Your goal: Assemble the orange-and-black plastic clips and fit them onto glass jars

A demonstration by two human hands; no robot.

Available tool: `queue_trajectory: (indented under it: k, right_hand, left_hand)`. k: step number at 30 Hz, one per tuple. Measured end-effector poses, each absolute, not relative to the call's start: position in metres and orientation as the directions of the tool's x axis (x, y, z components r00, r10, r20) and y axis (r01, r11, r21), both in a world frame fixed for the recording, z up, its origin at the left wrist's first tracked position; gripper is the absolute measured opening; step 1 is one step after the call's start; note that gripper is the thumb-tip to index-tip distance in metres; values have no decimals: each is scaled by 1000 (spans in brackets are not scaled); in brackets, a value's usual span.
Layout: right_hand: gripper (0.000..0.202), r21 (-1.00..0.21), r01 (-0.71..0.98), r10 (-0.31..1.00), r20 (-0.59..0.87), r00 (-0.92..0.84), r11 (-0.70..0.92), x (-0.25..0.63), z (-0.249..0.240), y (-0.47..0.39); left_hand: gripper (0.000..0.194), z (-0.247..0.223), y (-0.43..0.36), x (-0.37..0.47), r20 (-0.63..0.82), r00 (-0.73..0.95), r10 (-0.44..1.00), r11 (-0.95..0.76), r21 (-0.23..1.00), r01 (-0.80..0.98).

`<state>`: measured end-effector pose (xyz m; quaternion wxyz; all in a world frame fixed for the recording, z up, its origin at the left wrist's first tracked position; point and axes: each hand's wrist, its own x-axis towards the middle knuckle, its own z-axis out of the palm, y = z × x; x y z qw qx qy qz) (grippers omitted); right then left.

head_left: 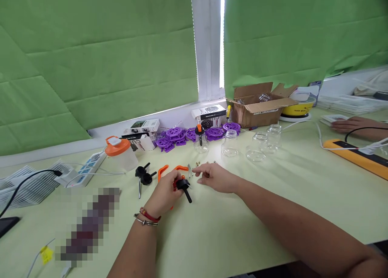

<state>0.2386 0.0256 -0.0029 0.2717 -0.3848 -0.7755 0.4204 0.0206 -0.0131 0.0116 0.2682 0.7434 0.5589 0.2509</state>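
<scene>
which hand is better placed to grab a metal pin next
Probably the right hand: it is right beside the metal pins, while the left hand holds a black part.

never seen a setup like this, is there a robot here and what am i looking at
There's no robot: these are a person's bare hands, seen in one picture from a camera worn on their head, looking forward and down.

The left hand holds a black piece with a handle. The right hand reaches toward some metal rods; I can't tell whether it touches them.

On the table are orange strips, clear jars, purple parts, a jug with an orange lid and an open carton. At the far right is another person's hand.
</scene>
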Motion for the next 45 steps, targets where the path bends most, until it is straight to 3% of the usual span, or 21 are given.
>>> queue_trajectory:
  k: [3,5,11,15,19,25,28,32,39,45]
  right_hand:
    - [71,-911,289,751,33,-660,294,234,-2,20]
    - [76,-922,258,728,36,-685,288,233,-1,19]
    - [51,-919,216,653,56,-755,329,233,0,20]
    - [43,-929,255,644,-22,-764,270,236,1,20]
    - [33,-969,179,600,-41,-799,171,242,6,20]
    - [31,-994,65,636,9,-772,93,242,4,23]
    - [24,-997,37,689,16,-725,62,239,4,21]
    - [15,-993,34,725,60,-686,114,238,7,17]
    - [18,-947,82,774,202,-600,311,236,12,13]
    - [20,-965,-2,777,213,-592,263,234,7,13]
  left_hand:
    - [20,15,-18,29,93,305,948,-261,776,574]
    - [22,17,-20,34,112,331,937,-283,799,531]
    - [28,18,-23,38,151,390,908,-326,839,435]
    - [29,19,-23,34,78,433,898,-260,888,380]
    - [24,21,-23,32,2,468,884,-161,940,301]
    - [26,23,-20,28,20,495,869,-36,999,21]
    - [26,21,-18,25,-10,526,851,33,999,-33]
    - [29,17,-18,23,-14,563,827,82,992,-95]
    - [36,13,-18,20,28,546,837,96,975,-198]
    - [34,16,-18,22,12,540,841,125,968,-216]
